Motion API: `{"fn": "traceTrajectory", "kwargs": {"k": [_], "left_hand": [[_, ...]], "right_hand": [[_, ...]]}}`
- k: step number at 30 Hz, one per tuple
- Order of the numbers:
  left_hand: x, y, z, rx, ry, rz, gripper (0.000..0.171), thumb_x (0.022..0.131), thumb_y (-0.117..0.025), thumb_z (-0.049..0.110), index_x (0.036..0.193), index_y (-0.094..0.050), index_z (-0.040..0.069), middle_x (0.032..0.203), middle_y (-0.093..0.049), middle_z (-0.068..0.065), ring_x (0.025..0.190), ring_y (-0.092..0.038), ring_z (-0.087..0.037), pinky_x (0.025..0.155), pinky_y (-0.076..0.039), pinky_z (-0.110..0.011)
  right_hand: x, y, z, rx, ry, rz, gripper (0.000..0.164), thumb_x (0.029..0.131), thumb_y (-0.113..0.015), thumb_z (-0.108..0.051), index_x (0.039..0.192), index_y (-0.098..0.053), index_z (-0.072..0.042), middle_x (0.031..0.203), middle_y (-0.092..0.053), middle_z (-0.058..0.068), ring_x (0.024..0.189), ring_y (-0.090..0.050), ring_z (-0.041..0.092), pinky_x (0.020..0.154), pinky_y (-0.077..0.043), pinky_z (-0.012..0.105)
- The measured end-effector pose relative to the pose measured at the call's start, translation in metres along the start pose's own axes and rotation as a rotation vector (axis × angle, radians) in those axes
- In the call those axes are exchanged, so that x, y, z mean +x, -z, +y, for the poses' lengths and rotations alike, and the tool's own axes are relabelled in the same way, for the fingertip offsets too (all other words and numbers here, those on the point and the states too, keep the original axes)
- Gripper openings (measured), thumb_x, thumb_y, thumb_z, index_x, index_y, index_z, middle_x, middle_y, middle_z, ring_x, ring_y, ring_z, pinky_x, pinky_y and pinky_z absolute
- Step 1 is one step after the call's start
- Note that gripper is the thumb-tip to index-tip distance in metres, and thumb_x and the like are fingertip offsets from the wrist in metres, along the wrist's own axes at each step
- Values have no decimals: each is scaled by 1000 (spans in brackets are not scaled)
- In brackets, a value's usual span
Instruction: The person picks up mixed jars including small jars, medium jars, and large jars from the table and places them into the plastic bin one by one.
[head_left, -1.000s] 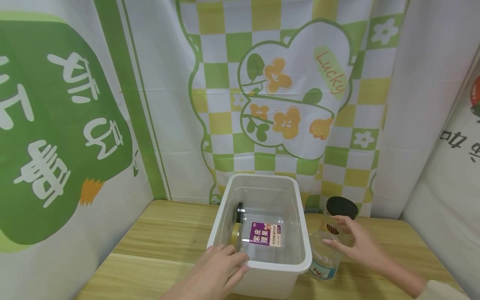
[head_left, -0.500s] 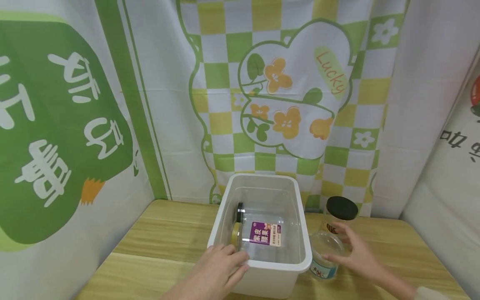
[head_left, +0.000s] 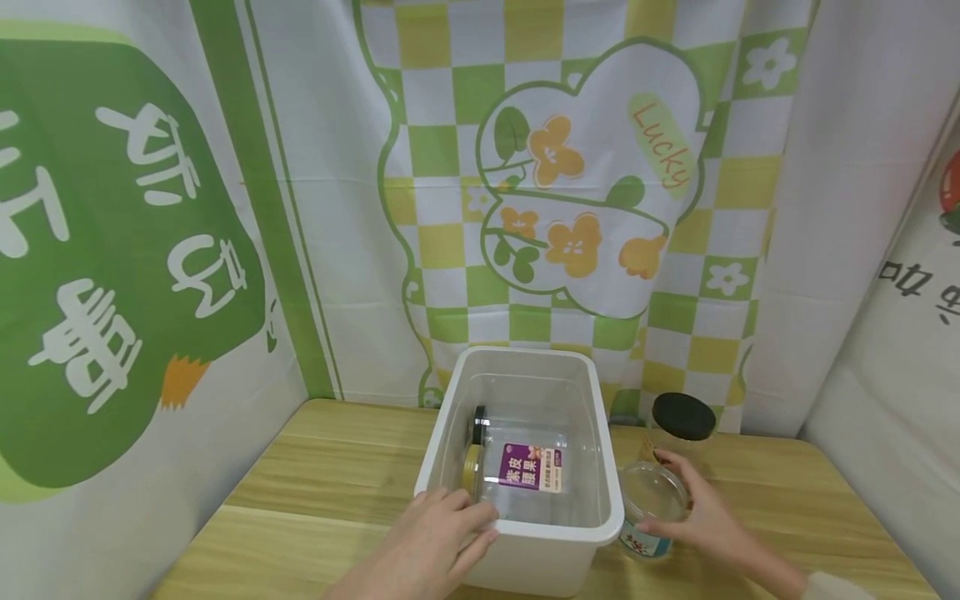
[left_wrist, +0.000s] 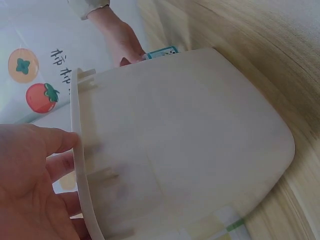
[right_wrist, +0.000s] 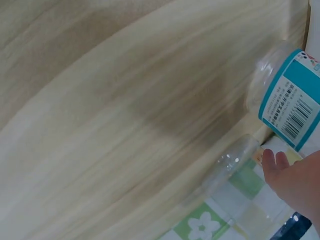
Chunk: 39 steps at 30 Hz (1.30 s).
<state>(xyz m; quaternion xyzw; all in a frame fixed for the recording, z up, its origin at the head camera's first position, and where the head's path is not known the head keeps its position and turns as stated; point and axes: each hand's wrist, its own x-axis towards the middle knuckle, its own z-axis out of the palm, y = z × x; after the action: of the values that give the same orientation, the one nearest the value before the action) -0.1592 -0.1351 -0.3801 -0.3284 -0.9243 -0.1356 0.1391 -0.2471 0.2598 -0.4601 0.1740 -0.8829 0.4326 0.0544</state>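
Observation:
My left hand (head_left: 431, 542) grips the near rim of a white plastic bin (head_left: 536, 562), fingers over the edge; the left wrist view shows thumb and fingers on either side of its lip. To the right of the bin, a clear lidless jar (head_left: 651, 492) stands upright on the table, its teal label (right_wrist: 292, 100) low on the side. My right hand (head_left: 708, 517) holds this jar, thumb in front and fingers curled round the far side. Just behind it stands a clear jar with a black lid (head_left: 684, 417), partly hidden by the hand.
Inside the bin lie clear jars on their sides, one with a black lid (head_left: 480, 425), one with a yellow lid (head_left: 471, 471); a purple label (head_left: 525, 468) faces up. The wooden table (head_left: 300, 483) ends at a printed curtain (head_left: 457, 275) behind and at both sides.
My right hand has come down and left onto the lidless jar, its fingers closing round it. The left hand, the bin and the jars stay in place.

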Motion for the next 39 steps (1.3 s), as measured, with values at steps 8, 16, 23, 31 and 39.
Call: {"fn": "traceTrajectory", "kwargs": {"k": [8, 16, 23, 31, 39], "left_hand": [[0, 0, 1, -16, 15, -8, 24, 108, -59, 36, 115, -75, 19, 92, -65, 7, 84, -54, -10, 77, -45, -30], [0, -1, 0, -8, 5, 20, 23, 107, -61, 35, 114, -76, 19, 91, -66, 6, 85, -57, -11, 76, -45, -30], [-1, -2, 0, -11, 4, 16, 23, 107, -61, 35, 115, -76, 19, 92, -65, 7, 85, -57, -11, 76, -45, -29], [-1, -3, -1, -14, 2, 23, 22, 107, -62, 35, 114, -76, 20, 90, -63, 8, 83, -55, -10, 75, -44, -28], [-1, -2, -1, -10, 4, 2, 22, 107, -61, 35, 115, -75, 20, 91, -65, 8, 85, -57, -10, 77, -46, -29]], "right_hand": [[-1, -8, 5, 45, -80, -12, 113, 73, -98, -18, 159, -28, -1, 147, -51, 30, 121, -62, 41, 90, -54, 41], [-2, -12, 6, 83, -98, 1, 96, 75, -96, -17, 147, -34, 2, 142, -54, 29, 127, -56, 48, 96, -53, 52], [-2, -8, 2, 76, -78, 14, 93, 75, -97, -16, 145, -38, 3, 139, -58, 27, 123, -60, 44, 93, -54, 45], [-1, -3, -6, 56, -70, 9, 99, 72, -98, -17, 150, -39, 2, 138, -57, 29, 118, -63, 43, 84, -57, 37], [1, 3, -11, -19, -20, 6, 99, 71, -99, -17, 149, -42, 3, 135, -60, 30, 112, -66, 42, 83, -60, 51]]}}
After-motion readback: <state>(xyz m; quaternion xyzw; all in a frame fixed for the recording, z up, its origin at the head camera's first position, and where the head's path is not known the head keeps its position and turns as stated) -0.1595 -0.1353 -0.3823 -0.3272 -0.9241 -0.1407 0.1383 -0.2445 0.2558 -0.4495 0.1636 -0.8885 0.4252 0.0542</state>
